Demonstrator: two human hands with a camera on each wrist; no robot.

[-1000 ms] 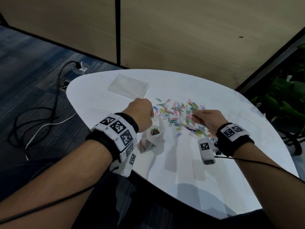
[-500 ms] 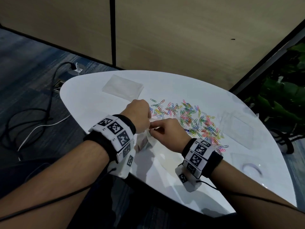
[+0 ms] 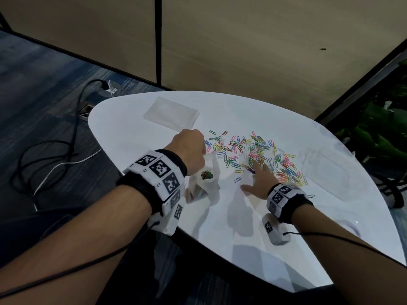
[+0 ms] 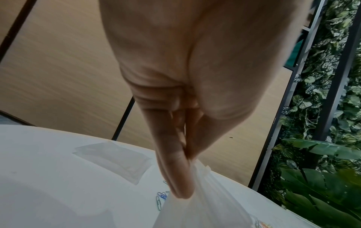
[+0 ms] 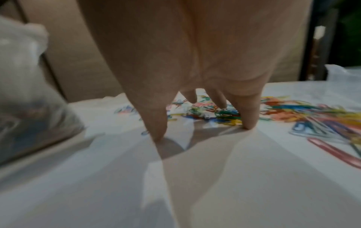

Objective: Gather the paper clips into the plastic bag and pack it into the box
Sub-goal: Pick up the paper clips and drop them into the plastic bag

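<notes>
We see right hand [image 3: 259, 180] back from the plastic bag [image 3: 211, 172], now spread w/ nothing held over the paper clips [image 3: 262, 154]; left hand [image 3: 189, 150] still pinches bag rim. Next scoop likely, most clips left.

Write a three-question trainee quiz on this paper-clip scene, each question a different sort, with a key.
1. True or false: the left hand pinches the rim of the small clear plastic bag.
2. Multiple choice: the right hand is A) holding the bag, B) spread with fingertips on the round white table at the near edge of the scattered coloured paper clips, C) off the table.
3. Fill in: the bag already holds a small clump of ____.

Key: 1 true; 2 B; 3 paper clips.
</notes>
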